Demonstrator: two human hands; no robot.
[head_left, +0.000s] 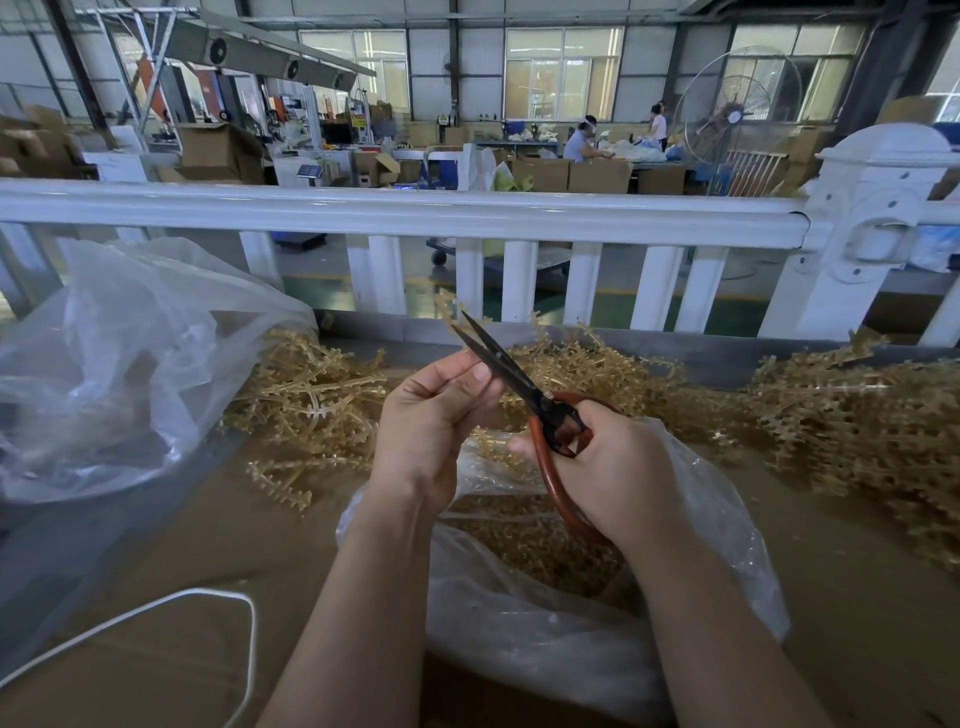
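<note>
Both hands are working right above the bag (519, 639): left hand (431, 415) is pinching a gold sprig (445, 304) between thumb and fingertips, right hand (618, 467) is gripping the scissors (519, 379), fingers curled through the red loops, blades slightly parted (sprig tip is poking up by the blade tips). Gold bits (530, 540) are sitting inside the bag. Loose pile (311, 400) is lying just behind the bag.
</note>
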